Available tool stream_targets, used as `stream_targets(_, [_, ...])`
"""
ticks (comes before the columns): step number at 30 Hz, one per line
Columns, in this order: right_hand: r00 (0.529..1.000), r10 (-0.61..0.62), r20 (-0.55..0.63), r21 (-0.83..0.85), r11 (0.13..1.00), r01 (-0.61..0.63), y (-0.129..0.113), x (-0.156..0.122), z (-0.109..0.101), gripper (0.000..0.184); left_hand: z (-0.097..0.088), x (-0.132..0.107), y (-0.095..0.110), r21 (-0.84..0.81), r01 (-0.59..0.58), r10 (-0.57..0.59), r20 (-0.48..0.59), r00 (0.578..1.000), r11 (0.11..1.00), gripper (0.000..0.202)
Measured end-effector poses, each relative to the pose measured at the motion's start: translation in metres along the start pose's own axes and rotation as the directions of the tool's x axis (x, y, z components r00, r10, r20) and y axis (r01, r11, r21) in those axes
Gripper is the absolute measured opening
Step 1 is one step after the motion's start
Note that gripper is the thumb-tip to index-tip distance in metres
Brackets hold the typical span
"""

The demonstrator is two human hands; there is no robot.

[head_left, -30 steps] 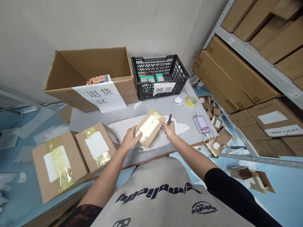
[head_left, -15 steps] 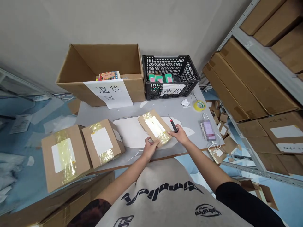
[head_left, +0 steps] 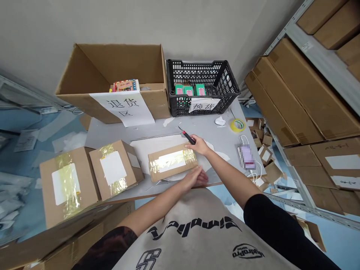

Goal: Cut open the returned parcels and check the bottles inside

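Observation:
A flat cardboard parcel [head_left: 171,162] lies lengthwise on a white sheet [head_left: 149,144], with a white label under shiny yellowish tape. My left hand [head_left: 194,178] rests flat against its near edge, fingers together, not gripping it. My right hand [head_left: 199,145] is shut on a red-and-black utility knife [head_left: 187,137], its blade pointing away to the left. That hand sits just past the parcel's far edge and touches the parcel's upper right corner.
Two taped parcels [head_left: 69,183] [head_left: 112,170] lie at the table's left end. Behind stand a cardboard box [head_left: 84,67] with a paper sign and a black crate [head_left: 202,75]. A tape roll [head_left: 237,125] and a blurred item [head_left: 246,156] lie right; cartons fill shelves [head_left: 317,86].
The parcel has turned from a slant to lying crosswise. My left hand has let go and moved to its near edge. My right hand, with the knife, has moved left and away.

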State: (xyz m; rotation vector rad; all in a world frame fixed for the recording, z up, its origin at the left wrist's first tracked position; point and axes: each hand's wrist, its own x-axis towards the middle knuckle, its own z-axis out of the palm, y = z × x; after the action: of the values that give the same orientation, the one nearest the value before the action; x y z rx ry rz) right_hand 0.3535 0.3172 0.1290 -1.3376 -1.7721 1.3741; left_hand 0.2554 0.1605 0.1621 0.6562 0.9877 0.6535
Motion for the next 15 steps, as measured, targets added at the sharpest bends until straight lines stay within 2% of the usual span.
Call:
stream_targets(1, [1.0, -0.007, -0.029, -0.012, 1.0, 0.006, 0.0, -0.005, -0.003, 0.04, -0.008, -0.006, 0.013, 0.218, -0.115, 0.107, 0.045, 0.993, 0.969, 0.044])
stream_targets(2, [0.998, -0.003, -0.063, -0.01, 1.0, 0.002, 0.002, -0.012, -0.009, 0.037, -0.017, -0.012, 0.025, 0.446, -0.237, 0.224, 0.084, 0.971, 0.863, 0.041])
stream_targets(3, [0.996, 0.017, -0.092, 0.002, 1.0, -0.017, 0.006, -0.022, -0.015, 0.035, -0.028, -0.015, 0.037, 0.63, -0.317, 0.33, 0.101, 0.938, 0.709, 0.041])
stream_targets(4, [0.993, 0.05, -0.106, 0.017, 0.999, -0.048, 0.01, -0.034, -0.023, 0.034, -0.039, -0.016, 0.046, 0.766, -0.338, 0.423, 0.095, 0.901, 0.547, 0.044])
stream_targets(6, [0.979, 0.187, -0.083, 0.048, 0.982, -0.183, 0.02, -0.062, -0.04, 0.036, -0.059, -0.012, 0.057, 0.933, -0.244, 0.532, 0.069, 0.844, 0.266, 0.075])
stream_targets(8, [0.951, 0.308, -0.029, 0.075, 0.949, -0.305, 0.026, -0.09, -0.056, 0.038, -0.073, -0.003, 0.056, 0.989, -0.123, 0.555, 0.06, 0.83, 0.077, 0.11])
stream_targets(9, [0.937, 0.349, 0.022, 0.114, 0.93, -0.349, 0.026, -0.102, -0.062, 0.04, -0.077, 0.001, 0.052, 0.997, -0.08, 0.547, 0.06, 0.835, 0.013, 0.121])
stream_targets(11, [0.91, 0.393, 0.13, 0.179, 0.894, -0.411, 0.024, -0.12, -0.071, 0.042, -0.081, 0.008, 0.043, 0.998, -0.028, 0.529, 0.058, 0.847, -0.065, 0.13])
stream_targets(15, [0.87, 0.392, 0.298, 0.242, 0.851, -0.466, 0.016, -0.128, -0.075, 0.044, -0.084, 0.009, 0.031, 0.991, 0.019, 0.535, 0.057, 0.843, -0.136, 0.127])
